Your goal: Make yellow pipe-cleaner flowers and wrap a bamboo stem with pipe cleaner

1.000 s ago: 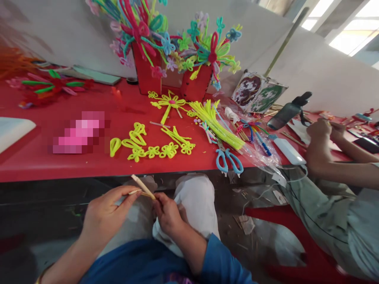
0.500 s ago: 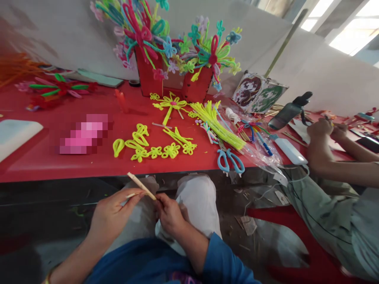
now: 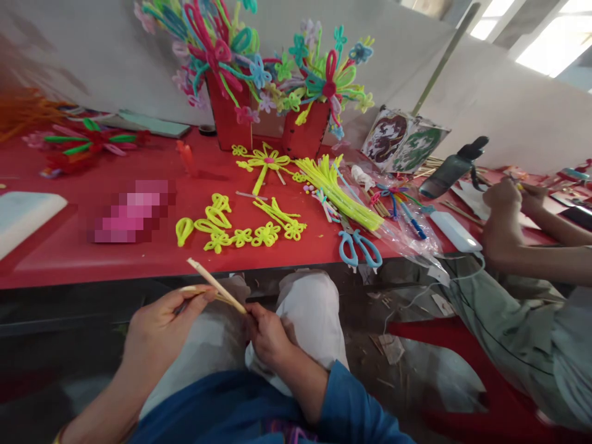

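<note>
Over my lap, my right hand (image 3: 269, 336) is closed round the lower end of a pale wooden stick (image 3: 203, 271), which slants up to the left. My left hand (image 3: 160, 327) pinches a thin tan strip (image 3: 226, 298) between thumb and fingertips. From there the strip runs to the stick near my right hand; whether it is joined there is hidden by the fingers. On the red table (image 3: 139, 265) in front lie yellow pipe-cleaner flowers (image 3: 266, 234) and a yellow pipe-cleaner loop (image 3: 184, 231).
Blue-handled scissors (image 3: 359, 246) lie at the table edge beside a yellow pipe-cleaner bundle (image 3: 345, 194). Red boxes (image 3: 305, 132) hold colourful flowers at the back. A white power bank (image 3: 456, 231), a bottle (image 3: 451, 172) and another person's hands (image 3: 504, 197) are on the right.
My left hand has drawn down and to the left, and more of the strip shows between it and the stick. The stick's upper end has shifted left and up. My right hand stays nearly in place.
</note>
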A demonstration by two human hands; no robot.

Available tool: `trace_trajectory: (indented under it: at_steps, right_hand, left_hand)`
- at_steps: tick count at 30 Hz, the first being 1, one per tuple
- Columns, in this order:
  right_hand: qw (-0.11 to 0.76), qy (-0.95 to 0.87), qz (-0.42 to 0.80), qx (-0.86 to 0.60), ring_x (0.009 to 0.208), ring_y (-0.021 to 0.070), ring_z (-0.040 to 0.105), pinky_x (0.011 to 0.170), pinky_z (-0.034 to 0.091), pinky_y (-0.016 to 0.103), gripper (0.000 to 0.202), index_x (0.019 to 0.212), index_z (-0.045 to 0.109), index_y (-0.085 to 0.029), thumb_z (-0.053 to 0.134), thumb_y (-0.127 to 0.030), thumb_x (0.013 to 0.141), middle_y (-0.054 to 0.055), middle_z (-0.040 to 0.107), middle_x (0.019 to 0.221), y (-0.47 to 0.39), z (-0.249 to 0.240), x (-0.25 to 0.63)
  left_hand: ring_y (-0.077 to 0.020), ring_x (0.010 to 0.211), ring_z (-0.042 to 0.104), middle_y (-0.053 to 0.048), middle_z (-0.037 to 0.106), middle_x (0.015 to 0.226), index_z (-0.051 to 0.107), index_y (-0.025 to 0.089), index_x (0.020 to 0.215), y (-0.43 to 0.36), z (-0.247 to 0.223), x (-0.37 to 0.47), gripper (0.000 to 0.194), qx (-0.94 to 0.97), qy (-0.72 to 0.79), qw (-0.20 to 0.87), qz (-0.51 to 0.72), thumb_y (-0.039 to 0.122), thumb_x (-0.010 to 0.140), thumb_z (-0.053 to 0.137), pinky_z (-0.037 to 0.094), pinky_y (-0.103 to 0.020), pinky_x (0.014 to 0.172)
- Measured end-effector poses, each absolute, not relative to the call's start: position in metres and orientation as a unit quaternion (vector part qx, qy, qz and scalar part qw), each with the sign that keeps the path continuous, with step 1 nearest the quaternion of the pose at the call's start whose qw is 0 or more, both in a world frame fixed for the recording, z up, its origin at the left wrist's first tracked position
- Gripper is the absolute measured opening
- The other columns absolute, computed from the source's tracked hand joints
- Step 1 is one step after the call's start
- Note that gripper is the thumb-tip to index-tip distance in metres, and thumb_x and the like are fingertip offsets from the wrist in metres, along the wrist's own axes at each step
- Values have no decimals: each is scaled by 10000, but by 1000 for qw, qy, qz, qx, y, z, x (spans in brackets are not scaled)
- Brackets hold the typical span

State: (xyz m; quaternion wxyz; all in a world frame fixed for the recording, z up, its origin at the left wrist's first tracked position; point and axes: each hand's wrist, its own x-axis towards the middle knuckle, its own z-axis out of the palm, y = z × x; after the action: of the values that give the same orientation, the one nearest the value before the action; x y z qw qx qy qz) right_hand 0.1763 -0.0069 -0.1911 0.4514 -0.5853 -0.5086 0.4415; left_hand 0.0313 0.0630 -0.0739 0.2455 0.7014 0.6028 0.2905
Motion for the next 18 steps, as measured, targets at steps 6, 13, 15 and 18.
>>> trace_trajectory:
  at_steps: [6,13,15,18]
  right_hand:
    - [463,-501,456,-572,549,141,497,519,390,252,245,813,654,-224,470,-355,907,-2,538,626,-7,-187,176]
    - [472,-490,473,-559,532,141,444,505,349,258,292,764,603,-226,432,-421,896,-14,485,602,-2,-184,178]
    - [485,-478,491,-543,545,137,429,520,343,262,298,726,569,-228,458,-457,881,-17,473,608,-2,-182,178]
    - [501,-456,530,-511,508,119,380,491,317,254,351,731,544,-225,457,-532,877,-35,433,586,-5,-181,180]
  left_hand:
    - [-229,711,753,9,811,763,772,271,712,59,-84,35,268,729,549,305,272,484,726,611,575,-258,624]
    - [-225,644,751,-14,805,712,765,261,700,45,-94,34,251,718,514,331,333,471,734,631,603,-281,624]
    - [-224,647,751,-15,806,716,766,259,703,46,-92,32,227,709,529,332,329,449,725,644,603,-278,621]
    - [-223,649,750,-7,804,708,766,258,693,48,-87,30,176,702,536,340,322,398,704,660,605,-275,618]
